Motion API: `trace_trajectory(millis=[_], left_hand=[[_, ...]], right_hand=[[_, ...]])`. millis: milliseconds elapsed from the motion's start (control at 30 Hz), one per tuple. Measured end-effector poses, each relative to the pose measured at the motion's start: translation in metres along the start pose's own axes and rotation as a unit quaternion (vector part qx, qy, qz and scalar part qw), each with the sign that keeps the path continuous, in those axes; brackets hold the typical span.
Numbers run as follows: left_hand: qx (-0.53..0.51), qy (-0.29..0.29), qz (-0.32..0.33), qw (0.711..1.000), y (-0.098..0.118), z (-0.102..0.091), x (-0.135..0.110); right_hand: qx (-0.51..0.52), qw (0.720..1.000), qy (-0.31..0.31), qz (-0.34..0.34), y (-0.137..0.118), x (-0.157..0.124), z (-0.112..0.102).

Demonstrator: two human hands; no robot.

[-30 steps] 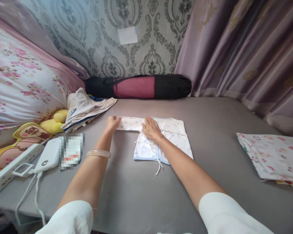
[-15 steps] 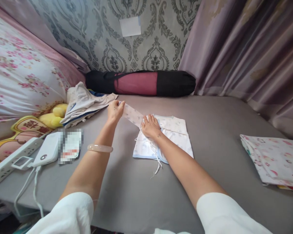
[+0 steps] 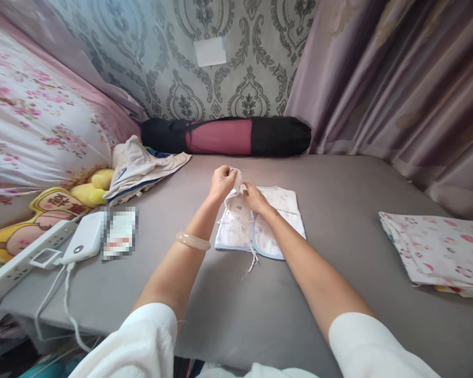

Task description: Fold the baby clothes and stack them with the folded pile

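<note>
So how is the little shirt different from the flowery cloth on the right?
The little shirt is white with blue trim and strings; the flowery cloth has pink and red prints. The left hand and right hand touch the shirt; nothing touches the cloth. Both lie on the grey bed.

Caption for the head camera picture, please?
Left hand pinches sleeve of baby top; right hand touches it, on a bed.

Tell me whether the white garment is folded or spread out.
Partly folded: the left hand holds one sleeve raised above the garment, the right hand rests at the fold; the rest lies flat.
</note>
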State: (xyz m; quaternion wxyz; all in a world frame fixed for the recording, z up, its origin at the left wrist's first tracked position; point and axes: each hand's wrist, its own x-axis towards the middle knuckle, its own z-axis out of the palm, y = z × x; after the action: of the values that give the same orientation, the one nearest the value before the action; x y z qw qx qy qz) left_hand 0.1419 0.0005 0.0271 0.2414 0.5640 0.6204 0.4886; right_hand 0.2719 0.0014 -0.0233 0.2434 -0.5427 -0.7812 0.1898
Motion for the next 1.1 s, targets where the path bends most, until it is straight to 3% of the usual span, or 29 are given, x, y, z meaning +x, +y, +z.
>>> trace_trajectory(millis=[67, 100, 200, 267, 333, 567, 700, 867, 1000, 1100], left_hand=[[0.000, 0.005, -0.015, 1.000, -0.001, 0.010, -0.001], [0.000, 0.011, -0.024, 1.000, -0.001, 0.015, -0.002], [-0.003, 0.022, -0.053, 0.998, -0.001, 0.028, -0.005], [-0.007, 0.018, -0.072, 0.997, -0.001, 0.036, -0.008], [-0.013, 0.011, -0.087, 0.996, -0.001, 0.042, -0.011], [-0.062, -0.018, -0.124, 0.990, 0.001, 0.060, -0.021], [-0.113, -0.086, -0.102, 0.985, -0.003, 0.064, -0.027], [0.093, -0.046, -0.011, 0.995, -0.025, 0.056, -0.034], [0.268, -0.106, 0.064, 0.955, -0.041, 0.054, -0.048], [0.349, -0.119, 0.124, 0.921, -0.047, 0.057, -0.058]], right_hand=[[0.121, 0.988, 0.044, 0.080, 0.009, -0.004, -0.014], [0.200, 0.969, 0.063, 0.132, 0.014, -0.006, -0.020], [0.400, 0.875, 0.094, 0.257, 0.027, -0.016, -0.034], [0.460, 0.830, 0.114, 0.294, 0.035, -0.024, -0.036], [0.475, 0.815, 0.134, 0.303, 0.040, -0.030, -0.035], [0.484, 0.825, 0.134, 0.260, 0.045, -0.038, -0.020], [0.438, 0.861, 0.135, 0.219, 0.057, -0.036, -0.011], [0.336, 0.910, 0.153, 0.187, 0.070, -0.034, -0.003], [0.276, 0.925, 0.161, 0.205, 0.066, -0.036, -0.004], [0.241, 0.932, 0.160, 0.218, 0.060, -0.039, -0.007]])
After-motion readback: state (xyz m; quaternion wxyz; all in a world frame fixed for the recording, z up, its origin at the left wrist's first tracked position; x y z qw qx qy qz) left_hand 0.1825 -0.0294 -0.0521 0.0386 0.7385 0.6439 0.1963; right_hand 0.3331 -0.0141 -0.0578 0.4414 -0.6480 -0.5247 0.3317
